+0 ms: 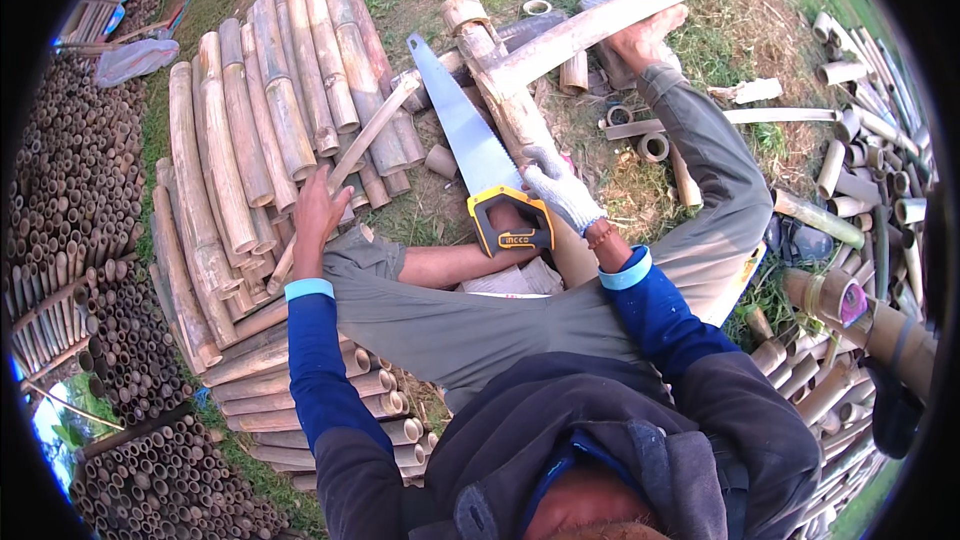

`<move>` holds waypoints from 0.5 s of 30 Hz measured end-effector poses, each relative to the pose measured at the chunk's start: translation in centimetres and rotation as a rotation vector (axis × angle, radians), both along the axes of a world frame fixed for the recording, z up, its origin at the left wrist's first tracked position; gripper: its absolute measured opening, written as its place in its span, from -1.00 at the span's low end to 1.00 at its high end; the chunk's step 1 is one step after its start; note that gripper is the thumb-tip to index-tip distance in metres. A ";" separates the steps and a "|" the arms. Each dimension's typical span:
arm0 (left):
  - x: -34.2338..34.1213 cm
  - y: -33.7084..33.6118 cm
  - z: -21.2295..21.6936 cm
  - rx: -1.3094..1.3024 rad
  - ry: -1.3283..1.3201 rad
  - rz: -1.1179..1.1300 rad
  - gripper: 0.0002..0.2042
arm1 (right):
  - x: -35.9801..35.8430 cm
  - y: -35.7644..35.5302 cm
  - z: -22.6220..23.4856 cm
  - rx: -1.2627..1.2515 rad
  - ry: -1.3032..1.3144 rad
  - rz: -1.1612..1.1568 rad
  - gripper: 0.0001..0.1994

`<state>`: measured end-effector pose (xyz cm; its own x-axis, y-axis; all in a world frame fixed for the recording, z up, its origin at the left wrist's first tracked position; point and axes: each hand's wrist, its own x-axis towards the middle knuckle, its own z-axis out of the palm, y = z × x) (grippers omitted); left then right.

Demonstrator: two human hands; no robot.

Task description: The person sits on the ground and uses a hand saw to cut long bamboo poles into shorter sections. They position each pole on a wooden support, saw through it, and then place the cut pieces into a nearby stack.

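My bare left hand (318, 208) is closed around a thin split-bamboo stick (372, 130), which slants from beside my left leg up to the saw's blade. Fingers of my right hand (562, 188), in a white knitted glove, curl over a bamboo pole (510, 105) that runs between my legs. Just left of the glove, a hand saw (470, 145) points away from me, its yellow-and-black handle lying over my bent left shin. Neither hand grips the saw. The pole's far part meets a cut bamboo end (463, 12) and a long curved bamboo piece (640, 20).
Bamboo lengths (270, 90) lie in rows at my left. Beyond them stand stacks of cut tubes (75, 180). More cut bamboo (850, 180) is piled on the right. My bare right foot (645, 35) is by the curved piece. Short rings (653, 147) lie on the grass.
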<state>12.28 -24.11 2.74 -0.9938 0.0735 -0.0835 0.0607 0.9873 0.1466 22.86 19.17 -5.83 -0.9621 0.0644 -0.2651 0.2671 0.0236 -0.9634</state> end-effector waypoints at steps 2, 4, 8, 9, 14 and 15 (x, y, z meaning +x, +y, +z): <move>-1.1 0.6 -4.2 -0.103 -0.145 0.141 -0.19 | 0.3 0.3 0.9 0.007 0.003 0.016 -0.50; -1.7 -1.5 -7.6 -0.176 -0.116 0.203 -0.09 | -0.1 0.3 -0.8 0.063 0.060 0.028 -0.51; -0.6 -4.4 -10.4 -0.175 0.052 0.165 -0.19 | -0.2 -0.6 0.9 0.048 0.058 0.017 -0.51; -0.9 -4.2 -9.9 -0.166 -0.014 0.161 -0.25 | -0.3 -0.5 0.6 0.069 0.086 0.008 -0.52; 0.9 -2.3 -7.0 -0.165 0.092 -0.093 -0.61 | -0.7 -1.2 -0.1 0.208 0.172 0.049 -0.50; 0.9 -0.2 -6.0 -0.106 0.140 -0.092 -0.66 | -0.6 -1.0 -0.6 0.208 0.198 0.022 -0.50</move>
<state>13.22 -24.32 -3.31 -0.9858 0.1623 0.0432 0.1635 0.9862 0.0263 22.28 18.16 -6.41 -0.9955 0.0765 -0.0554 0.0717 0.2300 -0.9705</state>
